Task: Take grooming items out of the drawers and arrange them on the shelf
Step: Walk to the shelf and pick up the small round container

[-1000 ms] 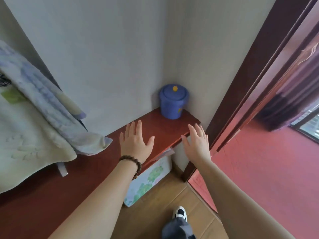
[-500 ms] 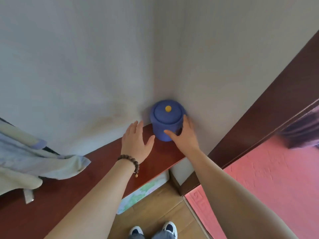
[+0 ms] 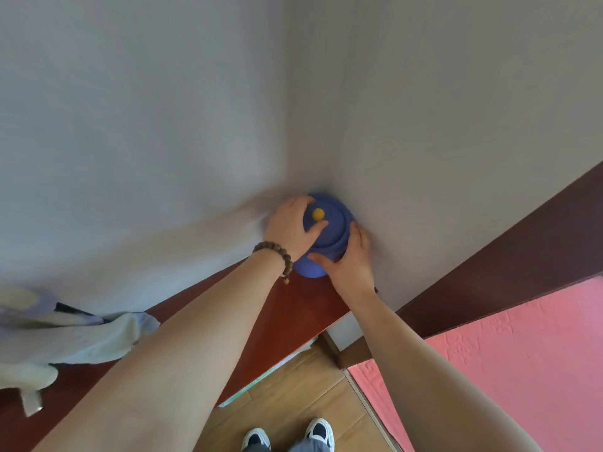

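Hands (image 3: 293, 228) grip upright blue jar (image 3: 329, 230).

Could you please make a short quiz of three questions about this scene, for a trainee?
1. True or false: both hands touch the blue container.
2. Which hand lies on the lid, near the yellow knob? A) the left hand B) the right hand C) neither
3. Fill in: the container stands on the red-brown shelf, in the ____ where two walls meet.

Key
1. True. The left hand lies on top; the right hand holds the side.
2. A. It is the one with the bead bracelet.
3. corner
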Available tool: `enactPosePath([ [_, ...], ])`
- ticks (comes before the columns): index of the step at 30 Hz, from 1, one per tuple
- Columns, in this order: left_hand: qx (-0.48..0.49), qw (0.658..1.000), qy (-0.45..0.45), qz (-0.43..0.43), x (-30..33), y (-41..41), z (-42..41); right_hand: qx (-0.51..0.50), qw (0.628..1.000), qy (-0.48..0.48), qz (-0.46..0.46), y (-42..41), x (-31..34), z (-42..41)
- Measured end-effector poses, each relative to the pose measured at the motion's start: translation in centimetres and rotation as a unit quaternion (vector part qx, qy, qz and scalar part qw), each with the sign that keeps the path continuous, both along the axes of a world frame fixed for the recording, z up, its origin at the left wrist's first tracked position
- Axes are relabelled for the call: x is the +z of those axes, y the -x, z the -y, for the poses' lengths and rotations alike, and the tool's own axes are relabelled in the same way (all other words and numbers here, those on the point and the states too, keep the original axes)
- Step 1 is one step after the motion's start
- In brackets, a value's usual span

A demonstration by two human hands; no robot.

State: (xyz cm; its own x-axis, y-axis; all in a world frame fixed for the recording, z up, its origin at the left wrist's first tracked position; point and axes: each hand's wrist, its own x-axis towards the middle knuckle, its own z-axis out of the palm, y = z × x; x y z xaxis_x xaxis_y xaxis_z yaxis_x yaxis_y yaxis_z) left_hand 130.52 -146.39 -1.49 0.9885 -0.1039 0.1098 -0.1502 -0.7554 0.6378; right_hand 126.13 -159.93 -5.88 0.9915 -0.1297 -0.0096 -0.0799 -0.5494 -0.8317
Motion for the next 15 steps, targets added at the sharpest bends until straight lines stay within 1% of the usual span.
enactPosePath([
  [3, -0.014, 1.000, 0.009, 0.009, -0.9, -1.1, 0.5, 0.003, 1.000, -0.006, 0.000, -0.1, 0.0, 0.1],
  [6, 0.008, 0.999, 0.031, 0.032, -1.6, -1.4, 0.7, 0.009, 1.000, -0.008, -0.004, -0.1, 0.0, 0.1],
  [8, 0.014, 0.999, 0.028, 0.040, -1.8, -1.6, 0.9, 0.012, 1.000, -0.012, -0.005, -0.1, 0.1, 0.2],
  [11, 0.028, 0.997, 0.052, 0.054, -1.2, -1.5, 0.9, 0.011, 1.000, -0.016, -0.003, -0.1, 0.4, 0.2],
  [15, 0.056, 0.990, 0.078, 0.103, 0.3, 0.1, -0.1, 0.014, 1.000, -0.004, -0.002, -0.1, 0.5, 0.2],
])
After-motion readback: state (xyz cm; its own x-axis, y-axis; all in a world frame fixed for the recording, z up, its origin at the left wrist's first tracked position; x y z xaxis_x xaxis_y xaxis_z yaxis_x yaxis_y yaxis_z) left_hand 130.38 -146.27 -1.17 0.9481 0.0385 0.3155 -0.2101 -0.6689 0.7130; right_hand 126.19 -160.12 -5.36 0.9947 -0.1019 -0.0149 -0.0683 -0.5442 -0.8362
